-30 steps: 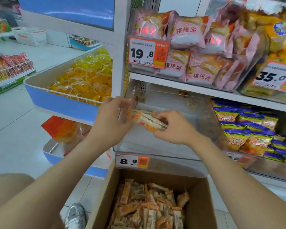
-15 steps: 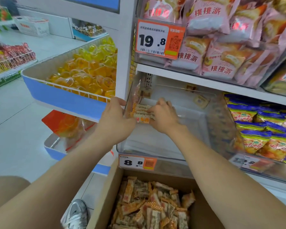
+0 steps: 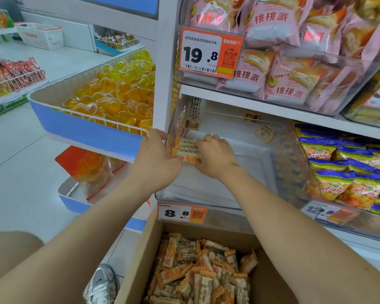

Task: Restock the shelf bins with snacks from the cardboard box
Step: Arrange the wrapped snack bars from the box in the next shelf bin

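Both grips are working inside the clear bin (image 3: 255,167), at its back-left corner. Left grip (image 3: 156,159) is clamping one end of a small stack of snack bars (image 3: 187,148); right grip (image 3: 216,155) is pinching the other end. Whether the stack is touching the bin floor yet, can't tell. Suggesting: squaring it against the left wall, lowering flat, letting go right side first. Cardboard box (image 3: 138,257) below is holding plenty more. Readable: bin tag (image 3: 181,212) showing "8.8", upper tag (image 3: 208,54) "19.8", pink packs (image 3: 270,20) "桃桃派".
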Motion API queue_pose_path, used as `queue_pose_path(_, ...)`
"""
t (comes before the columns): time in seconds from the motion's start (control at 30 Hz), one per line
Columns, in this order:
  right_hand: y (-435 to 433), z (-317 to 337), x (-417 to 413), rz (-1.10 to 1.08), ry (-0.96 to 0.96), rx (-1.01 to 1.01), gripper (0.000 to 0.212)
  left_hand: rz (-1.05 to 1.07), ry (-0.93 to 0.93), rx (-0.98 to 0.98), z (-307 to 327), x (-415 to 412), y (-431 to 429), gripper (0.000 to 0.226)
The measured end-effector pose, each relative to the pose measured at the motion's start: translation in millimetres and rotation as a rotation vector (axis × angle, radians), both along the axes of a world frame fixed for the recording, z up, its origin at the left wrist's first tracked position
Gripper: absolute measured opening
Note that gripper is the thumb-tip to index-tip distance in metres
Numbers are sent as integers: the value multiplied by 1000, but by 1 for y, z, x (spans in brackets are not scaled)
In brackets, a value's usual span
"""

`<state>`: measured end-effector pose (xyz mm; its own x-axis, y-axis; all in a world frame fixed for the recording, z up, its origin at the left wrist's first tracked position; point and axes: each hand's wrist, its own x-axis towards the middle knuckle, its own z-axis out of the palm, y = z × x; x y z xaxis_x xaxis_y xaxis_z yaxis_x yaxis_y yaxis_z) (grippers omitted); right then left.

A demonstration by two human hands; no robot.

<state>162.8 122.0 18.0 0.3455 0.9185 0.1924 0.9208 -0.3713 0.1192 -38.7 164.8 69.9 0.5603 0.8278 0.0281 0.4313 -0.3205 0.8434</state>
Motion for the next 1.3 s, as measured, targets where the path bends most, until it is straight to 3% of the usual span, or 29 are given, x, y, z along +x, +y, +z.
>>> queue_pose_path(0.1, -3, 3, -1, 4, -11, 7, 44, -7, -1, 12, 0, -1, 2, 52)
queue_pose_path(0.2, -18, 14, -10, 11, 129, 100, 41, -2, 84, 111, 0, -2, -1, 54)
queue_pose_path(0.3, -53, 33, -32, 67, 372, 291, 28, 32, 127, 431, -2, -8, -13, 48)
queue_pose_path(0.37, -89, 48, -54, 149, 433, 366, 22, -3, 53, 651, -3, -11, -24, 38)
queue_pose_path(0.47, -154, 65, -91, 249, 463, 393, 15, -237, -132, 635, 7, -24, -53, 24)
queue_pose_path(0.53, -194, 65, -107, 275, 479, 310, 13, -441, -163, 500, 14, -39, -76, 21)
queue_pose_path(0.6, -224, 58, -112, 243, 487, 105, 17, -676, -75, 307, 14, -53, -95, 16)
queue_pose_path(0.7, -254, 18, -106, 174, 569, -275, 25, -979, 317, 185, -10, -58, -109, 3)
queue_pose_path(0.77, -267, -18, -102, 117, 599, -455, 26, -1080, 602, 212, -43, -49, -117, 12)
queue_pose_path(0.9, -274, -65, -102, 51, 533, -669, 14, -1096, 917, 197, -118, -29, -133, 28)
queue_pose_path(1.13, -279, -129, -106, -14, 620, -767, 17, -1057, 1039, 103, -212, -25, -150, 27)
queue_pose_path(1.3, -282, -176, -140, 160, 672, -966, 43, -1158, 1190, 22, -259, -39, -159, 57)
